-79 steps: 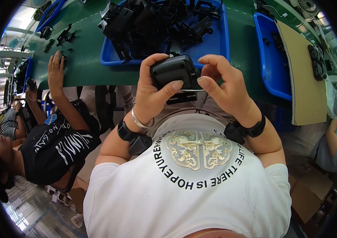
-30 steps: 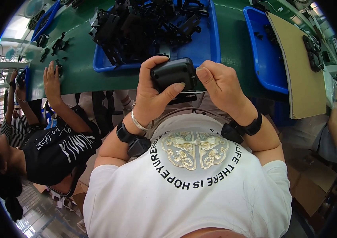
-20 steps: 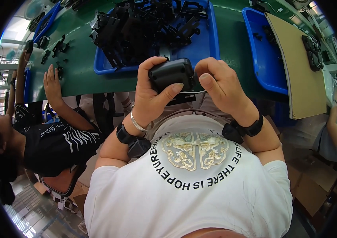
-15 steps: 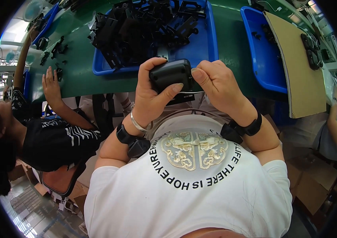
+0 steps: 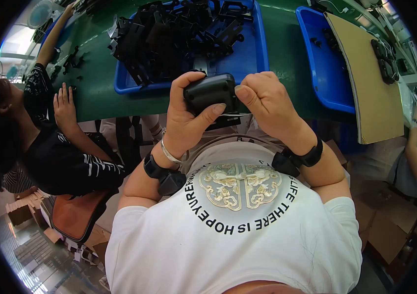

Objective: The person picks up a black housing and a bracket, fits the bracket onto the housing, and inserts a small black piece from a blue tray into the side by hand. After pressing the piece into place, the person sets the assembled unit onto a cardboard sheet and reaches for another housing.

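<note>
My left hand (image 5: 189,110) grips a black rounded plastic housing (image 5: 209,94) with small round recesses near its corners. Its thumb lies across the near edge, and the fingers curl behind the far side. At the housing's right end, my right hand (image 5: 270,100) is closed, thumb pressed against the bent fingers. What it pinches is hidden by the fingers. A thin white cable (image 5: 237,115) runs between the two hands just below the housing. Beyond the hands, a blue tray (image 5: 240,63) holds a heap of black brackets (image 5: 169,41).
A second blue tray (image 5: 324,88) with small black parts stands to the right, beside an upright cardboard sheet (image 5: 373,93). Loose black parts (image 5: 73,60) lie on the green table (image 5: 95,68) at left. A co-worker (image 5: 66,157) sits left, one hand on the table edge.
My hands and the housing have barely moved. The co-worker on the left has leaned forward, reaching an arm farther across the table.
</note>
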A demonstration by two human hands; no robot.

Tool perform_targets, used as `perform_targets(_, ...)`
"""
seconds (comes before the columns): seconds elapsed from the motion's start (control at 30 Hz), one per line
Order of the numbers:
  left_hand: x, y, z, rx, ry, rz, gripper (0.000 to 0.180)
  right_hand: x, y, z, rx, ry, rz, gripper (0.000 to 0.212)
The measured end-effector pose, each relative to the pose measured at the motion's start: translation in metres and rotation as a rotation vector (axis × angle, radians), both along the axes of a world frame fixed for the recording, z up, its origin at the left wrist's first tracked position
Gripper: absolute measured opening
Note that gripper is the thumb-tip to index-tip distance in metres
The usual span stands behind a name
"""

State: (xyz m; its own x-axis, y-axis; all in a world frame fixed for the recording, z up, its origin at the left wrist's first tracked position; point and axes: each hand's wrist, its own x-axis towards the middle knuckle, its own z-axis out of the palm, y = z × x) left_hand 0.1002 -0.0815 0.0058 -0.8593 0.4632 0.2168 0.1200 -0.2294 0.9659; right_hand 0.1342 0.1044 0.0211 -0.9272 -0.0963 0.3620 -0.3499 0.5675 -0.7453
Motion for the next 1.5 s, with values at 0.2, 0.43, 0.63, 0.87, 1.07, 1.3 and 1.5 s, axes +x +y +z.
perform_targets(0.2, -0.002, 0.000, 0.002, -0.007, -0.026, 0.001, 0.055, -0.003, 0.005, 0.005, 0.072, -0.068, 0.043, 0.049)
perform_targets(0.43, -0.001, 0.004, -0.002, 0.131, -0.093, 0.047, 0.056, 0.003, 0.006, -0.001, -0.257, -0.099, 0.113, 0.052)
perform_targets(0.63, -0.004, 0.012, -0.004, 0.313, -0.185, 0.157, 0.051, 0.011, -0.009, -0.011, -0.157, 0.169, 0.221, 0.064)
perform_targets(0.87, 0.002, 0.013, -0.004, 0.462, -0.352, 0.154, 0.042, 0.012, -0.008, 0.010, 0.073, 0.212, 0.211, 0.063)
perform_targets(1.07, -0.001, 0.009, -0.009, 0.433, -0.316, 0.145, 0.043, 0.011, 0.001, 0.022, 0.082, 0.326, 0.183, 0.058)
perform_targets(1.3, 0.000, 0.014, -0.014, 0.435, -0.263, 0.186, 0.042, 0.011, 0.005, 0.011, 0.129, 0.220, 0.031, 0.060)
perform_targets(1.5, 0.005, 0.012, -0.010, 0.453, -0.288, 0.192, 0.041, 0.012, -0.002, 0.014, 0.001, 0.263, 0.370, 0.063)
